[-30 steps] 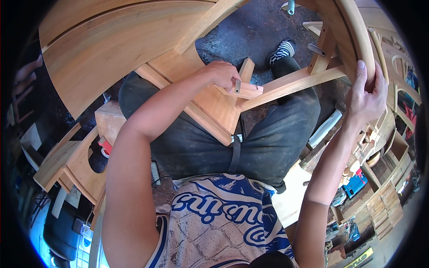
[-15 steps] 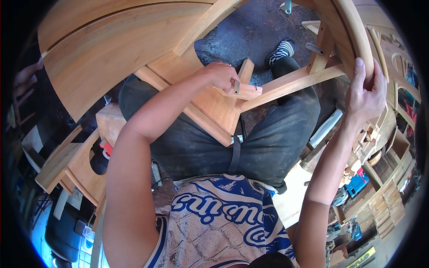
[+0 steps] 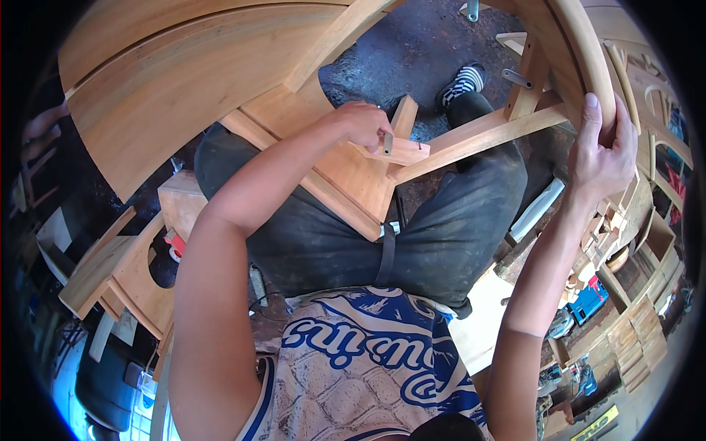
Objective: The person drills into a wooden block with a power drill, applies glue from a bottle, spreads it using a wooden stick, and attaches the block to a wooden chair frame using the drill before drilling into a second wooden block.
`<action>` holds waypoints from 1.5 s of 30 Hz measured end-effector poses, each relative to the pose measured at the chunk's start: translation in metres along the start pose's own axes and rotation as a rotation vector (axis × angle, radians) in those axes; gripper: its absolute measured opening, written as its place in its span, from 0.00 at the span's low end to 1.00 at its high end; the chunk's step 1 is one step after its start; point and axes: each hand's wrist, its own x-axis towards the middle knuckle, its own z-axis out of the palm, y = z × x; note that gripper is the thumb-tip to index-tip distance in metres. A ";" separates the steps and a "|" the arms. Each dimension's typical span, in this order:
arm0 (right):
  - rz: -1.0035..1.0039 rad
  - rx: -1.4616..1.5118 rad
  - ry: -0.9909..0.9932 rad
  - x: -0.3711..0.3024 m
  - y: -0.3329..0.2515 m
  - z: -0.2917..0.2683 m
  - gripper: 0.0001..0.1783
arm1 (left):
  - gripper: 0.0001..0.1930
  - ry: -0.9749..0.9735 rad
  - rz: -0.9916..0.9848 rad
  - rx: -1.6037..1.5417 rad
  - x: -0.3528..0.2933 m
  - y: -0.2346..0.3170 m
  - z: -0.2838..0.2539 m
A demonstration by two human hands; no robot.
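A pale wooden furniture frame [image 3: 485, 143] lies across my lap, its rails meeting at an angled corner. At this corner sits a short wooden brace [image 3: 408, 151] with a dark screw or pin standing near its end. My left hand [image 3: 360, 123] is closed over the brace, its fingers curled at a small flat metal piece with a hole [image 3: 387, 143]; part of the piece is hidden under the fingers. My right hand [image 3: 604, 151] grips the rounded curved wooden rail [image 3: 581, 44] at the right, thumb on top and fingers wrapped round the far side.
A broad curved wooden panel [image 3: 198, 81] rises at the upper left. Another metal piece [image 3: 518, 79] is fixed to an upright of the frame. A wooden part with a round cutout [image 3: 140, 283] stands at left. Blue power tools [image 3: 588, 301] and wood offcuts lie at right.
My left hand and the metal piece have shifted very slightly. The right hand stays on the curved rail.
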 end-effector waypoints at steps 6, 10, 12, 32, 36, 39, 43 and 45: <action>0.021 -0.024 -0.020 0.002 0.000 -0.002 0.23 | 0.32 0.014 0.020 0.019 0.001 -0.003 0.001; 0.009 -0.013 -0.006 0.003 0.000 -0.004 0.23 | 0.30 0.007 0.025 0.014 0.003 0.000 -0.001; 0.015 -0.007 -0.016 0.000 -0.001 0.000 0.23 | 0.30 -0.008 0.000 0.010 0.000 -0.003 0.001; 0.026 -0.041 -0.032 0.000 0.001 -0.004 0.24 | 0.29 0.032 0.056 0.044 0.001 -0.007 0.004; 0.035 -0.027 -0.033 0.000 0.000 -0.003 0.24 | 0.29 0.046 0.077 0.042 0.002 -0.010 0.007; 0.028 -0.023 -0.049 0.001 -0.004 -0.005 0.24 | 0.29 0.045 0.064 0.026 0.001 -0.010 0.007; -0.163 0.257 0.094 -0.011 -0.028 -0.004 0.17 | 0.29 0.009 0.047 0.028 0.001 -0.011 0.006; -0.414 0.290 0.072 -0.025 -0.039 -0.014 0.11 | 0.29 0.011 0.042 0.033 0.000 -0.011 0.006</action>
